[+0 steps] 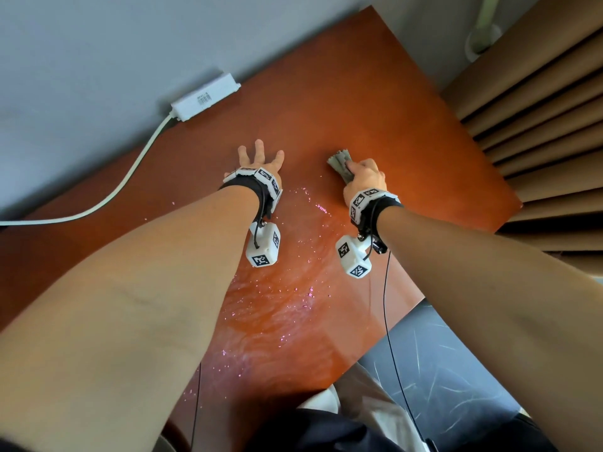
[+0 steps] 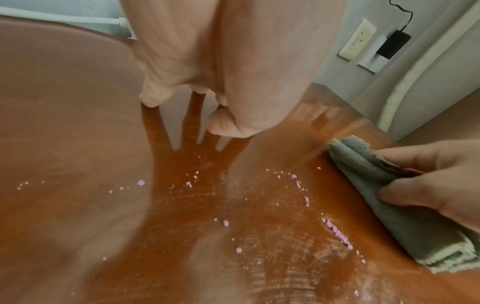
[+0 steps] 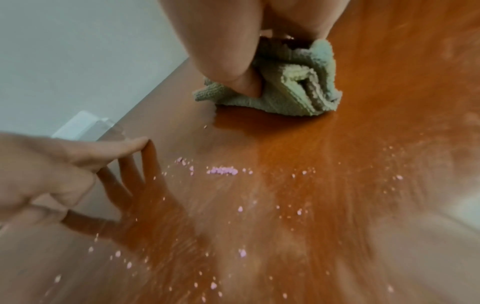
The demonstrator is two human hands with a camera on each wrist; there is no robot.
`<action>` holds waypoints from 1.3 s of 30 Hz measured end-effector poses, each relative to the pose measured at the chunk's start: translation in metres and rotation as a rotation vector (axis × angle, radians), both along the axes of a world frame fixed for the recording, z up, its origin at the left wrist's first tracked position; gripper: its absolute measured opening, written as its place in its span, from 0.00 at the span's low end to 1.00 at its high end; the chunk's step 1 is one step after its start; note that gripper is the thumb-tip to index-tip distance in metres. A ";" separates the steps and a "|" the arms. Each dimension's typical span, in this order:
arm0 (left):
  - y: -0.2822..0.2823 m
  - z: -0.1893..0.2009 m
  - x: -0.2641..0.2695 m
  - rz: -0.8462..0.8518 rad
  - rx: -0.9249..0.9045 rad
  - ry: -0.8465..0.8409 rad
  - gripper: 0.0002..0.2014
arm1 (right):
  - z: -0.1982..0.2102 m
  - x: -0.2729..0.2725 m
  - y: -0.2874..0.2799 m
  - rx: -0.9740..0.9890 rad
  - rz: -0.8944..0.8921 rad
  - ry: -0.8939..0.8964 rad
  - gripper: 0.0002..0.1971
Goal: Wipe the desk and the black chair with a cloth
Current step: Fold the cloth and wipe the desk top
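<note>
A folded grey-green cloth (image 1: 340, 164) (image 2: 384, 197) (image 3: 293, 90) lies on the reddish-brown desk (image 1: 375, 102) (image 2: 64, 123) (image 3: 376, 102). My right hand (image 1: 363, 177) (image 2: 439, 183) (image 3: 241, 61) grips the cloth and presses it onto the desk top. To its left my left hand (image 1: 261, 158) (image 2: 207, 82) (image 3: 52, 168) rests on the desk with fingers spread and straight, fingertips touching the wood. Pink and white crumbs (image 1: 310, 291) (image 2: 335, 232) (image 3: 223, 170) and pale smears lie scattered on the desk between and behind the hands. The black chair is not in view.
A white power adapter (image 1: 205, 96) with a white cable (image 1: 130, 171) sits at the desk's back edge by the grey wall. Brown slats (image 1: 538, 125) border the desk on the right. Wall sockets with a black plug (image 2: 392, 44) show beyond the desk. Dark floor (image 1: 450, 353) lies below.
</note>
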State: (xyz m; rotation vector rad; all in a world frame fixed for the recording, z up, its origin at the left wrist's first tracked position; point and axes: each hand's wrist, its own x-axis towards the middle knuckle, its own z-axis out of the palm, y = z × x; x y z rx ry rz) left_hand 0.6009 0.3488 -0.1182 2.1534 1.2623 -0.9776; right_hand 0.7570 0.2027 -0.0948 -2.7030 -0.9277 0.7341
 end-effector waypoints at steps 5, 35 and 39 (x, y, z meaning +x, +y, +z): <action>-0.005 0.009 -0.004 -0.023 0.024 -0.181 0.39 | -0.001 -0.010 0.013 -0.015 0.210 0.002 0.30; 0.001 0.030 -0.006 -0.019 -0.041 -0.137 0.43 | 0.020 -0.033 0.023 -0.024 0.258 0.213 0.25; 0.002 0.031 -0.025 0.080 0.047 -0.355 0.25 | 0.022 -0.036 0.029 -0.003 0.257 0.167 0.24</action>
